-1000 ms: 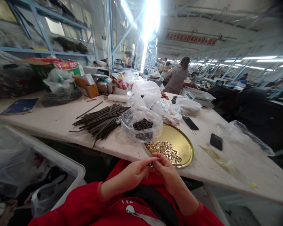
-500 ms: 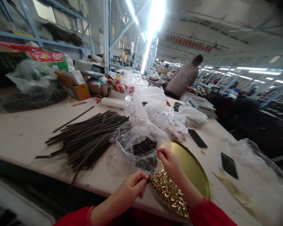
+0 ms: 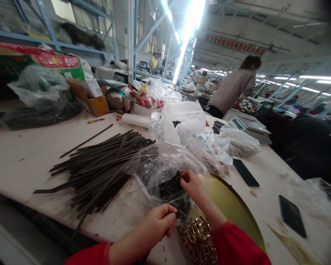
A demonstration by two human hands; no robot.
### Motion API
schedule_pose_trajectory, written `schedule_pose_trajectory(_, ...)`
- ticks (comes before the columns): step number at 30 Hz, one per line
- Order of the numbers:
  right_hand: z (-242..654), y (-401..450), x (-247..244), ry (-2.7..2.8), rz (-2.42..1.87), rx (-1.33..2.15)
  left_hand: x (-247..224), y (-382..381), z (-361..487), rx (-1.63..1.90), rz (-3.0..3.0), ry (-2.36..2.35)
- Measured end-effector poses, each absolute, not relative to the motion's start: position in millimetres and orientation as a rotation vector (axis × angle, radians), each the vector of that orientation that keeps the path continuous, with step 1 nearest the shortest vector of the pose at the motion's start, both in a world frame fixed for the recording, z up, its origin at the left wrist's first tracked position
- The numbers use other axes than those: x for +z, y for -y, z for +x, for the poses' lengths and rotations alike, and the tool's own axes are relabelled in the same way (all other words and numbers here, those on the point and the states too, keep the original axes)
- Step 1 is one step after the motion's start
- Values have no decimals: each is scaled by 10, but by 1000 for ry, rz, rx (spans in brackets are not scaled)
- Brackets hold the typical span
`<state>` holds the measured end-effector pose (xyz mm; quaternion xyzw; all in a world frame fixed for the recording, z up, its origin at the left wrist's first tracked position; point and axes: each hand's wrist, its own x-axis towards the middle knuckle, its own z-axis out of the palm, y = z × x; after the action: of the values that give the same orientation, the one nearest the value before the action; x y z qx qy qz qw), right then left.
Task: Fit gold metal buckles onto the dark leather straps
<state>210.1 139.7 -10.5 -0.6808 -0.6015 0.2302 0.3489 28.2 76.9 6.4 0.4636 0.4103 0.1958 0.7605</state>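
My left hand is closed in a pinch on a small dark piece, just in front of the plastic bag. At the mouth of this clear plastic bag, my right hand has its fingertips pressed together over many small dark pieces. Whether a piece sits between those fingertips is hard to make out. Below my right forearm, gold metal buckles lie heaped in a round gold tray. Left of the bag spreads a pile of long dark strips.
Two dark flat phone-like objects lie at the right, near a single gold buckle. White plastic bags, a white roll and an open cardboard box stand behind. A person leans beside a scale.
My right hand has moved from the bag's right rim onto the dark pieces inside. My left hand keeps its pinch. The view has shifted slightly, and the person behind appears farther right.
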Motion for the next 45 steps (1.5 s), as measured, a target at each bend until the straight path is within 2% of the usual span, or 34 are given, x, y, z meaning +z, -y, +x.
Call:
schedule_pose_trajectory(6, 1834, -719, 129, 1261, -1419, 976, 269, -748, 337, 603, 952, -902)
schedule_pose_trajectory(14, 1841, -156, 241, 1266, -1343, 814, 285, -453, 471, 661, 1101, -928)
schedule_pose_trajectory(17, 1893, -32, 286, 1180, -1327, 856, 352, -354, 526, 669, 1170, -946)
schedule_pose_trajectory(24, 1927, 108, 281, 946, -1225, 1011, 354, -247, 619, 716, 1382, -1008)
schedule_pose_trajectory(31, 1922, 154, 227, 1100, -1317, 872, 327, -221, 533, 712, 1548, -1048)
schedule_pose_trajectory(37, 1931, 159, 219, 993, -1296, 1058, 271, -225, 474, 596, 1625, -1047)
schedule_pose_trajectory(45, 1974, 122, 91, 1088, -1384, 1101, 198, -224, 447, 577, 1783, -1111)
